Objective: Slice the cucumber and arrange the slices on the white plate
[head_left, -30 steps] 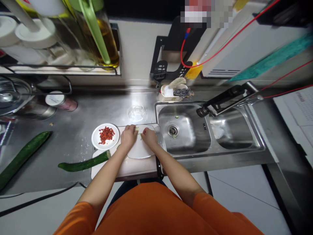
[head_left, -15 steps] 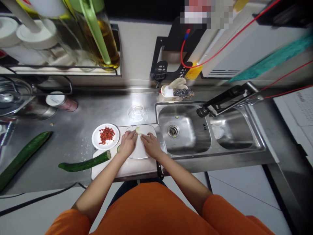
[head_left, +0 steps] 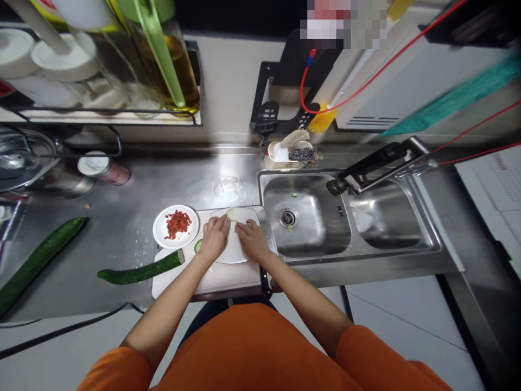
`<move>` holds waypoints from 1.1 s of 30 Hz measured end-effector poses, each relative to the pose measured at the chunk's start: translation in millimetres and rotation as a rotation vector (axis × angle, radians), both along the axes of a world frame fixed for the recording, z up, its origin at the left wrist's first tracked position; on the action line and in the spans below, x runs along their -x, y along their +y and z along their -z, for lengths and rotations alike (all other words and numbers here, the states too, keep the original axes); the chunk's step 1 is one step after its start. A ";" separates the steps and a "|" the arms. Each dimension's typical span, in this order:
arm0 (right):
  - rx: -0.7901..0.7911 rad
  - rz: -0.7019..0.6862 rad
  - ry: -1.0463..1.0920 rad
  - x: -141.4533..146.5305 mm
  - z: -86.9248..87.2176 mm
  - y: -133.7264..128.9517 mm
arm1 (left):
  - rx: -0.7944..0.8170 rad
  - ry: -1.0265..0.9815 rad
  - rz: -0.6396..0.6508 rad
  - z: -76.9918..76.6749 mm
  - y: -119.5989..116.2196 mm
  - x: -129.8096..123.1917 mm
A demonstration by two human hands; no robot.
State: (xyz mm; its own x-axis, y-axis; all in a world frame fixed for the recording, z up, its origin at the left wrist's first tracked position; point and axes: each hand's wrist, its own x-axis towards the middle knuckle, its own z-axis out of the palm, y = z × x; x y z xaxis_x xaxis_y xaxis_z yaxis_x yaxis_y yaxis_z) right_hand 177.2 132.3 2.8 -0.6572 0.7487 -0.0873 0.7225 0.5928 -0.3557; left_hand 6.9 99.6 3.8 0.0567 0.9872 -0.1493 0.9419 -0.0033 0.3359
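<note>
Both of my hands are over a white plate with rounded corners [head_left: 232, 255], which rests on a cutting board [head_left: 163, 282]. My left hand [head_left: 215, 238] has its fingers drawn together at a pale green cucumber slice [head_left: 230, 213] near the plate's far rim. My right hand [head_left: 253, 240] curls its fingertips at another thin cucumber slice [head_left: 235, 224]; part of it is hidden. Left of my left hand lies a cucumber piece [head_left: 197, 246], partly covered by that hand. A cut cucumber [head_left: 142, 271] has its cut end on the board.
A round white plate [head_left: 155, 233] holds chopped red bits [head_left: 178, 224]. A whole cucumber [head_left: 40, 266] lies at the left. A black knife handle [head_left: 266, 279] juts past the board's right front edge. To the right are a double sink [head_left: 309, 217] and a faucet [head_left: 374, 163].
The two slices on the plate show slightly farther apart, with the smaller one at my right fingertips. My hands have barely shifted, and more of the cucumber piece beside my left hand shows.
</note>
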 end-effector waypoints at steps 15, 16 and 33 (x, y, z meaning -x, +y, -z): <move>0.014 0.001 -0.004 -2.2 -0.6 2.1 | 0.046 0.021 -0.045 -2.2 -0.6 -8.1; 0.018 0.003 -0.005 -2.5 -1.8 2.0 | 0.037 0.011 -0.057 -4.1 -1.0 -7.5; 0.036 0.011 0.096 10.4 -17.0 -45.0 | 0.081 -0.022 -0.499 -29.9 -86.7 35.2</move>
State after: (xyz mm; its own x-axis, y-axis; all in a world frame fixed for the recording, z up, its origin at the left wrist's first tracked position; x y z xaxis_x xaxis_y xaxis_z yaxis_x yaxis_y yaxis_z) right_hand 166.8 87.3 19.8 -0.6558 0.7532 -0.0516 0.6904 0.5707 -0.4445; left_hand -28.3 12.9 33.7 -0.4152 0.8800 -0.2305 0.8146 0.4725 0.3364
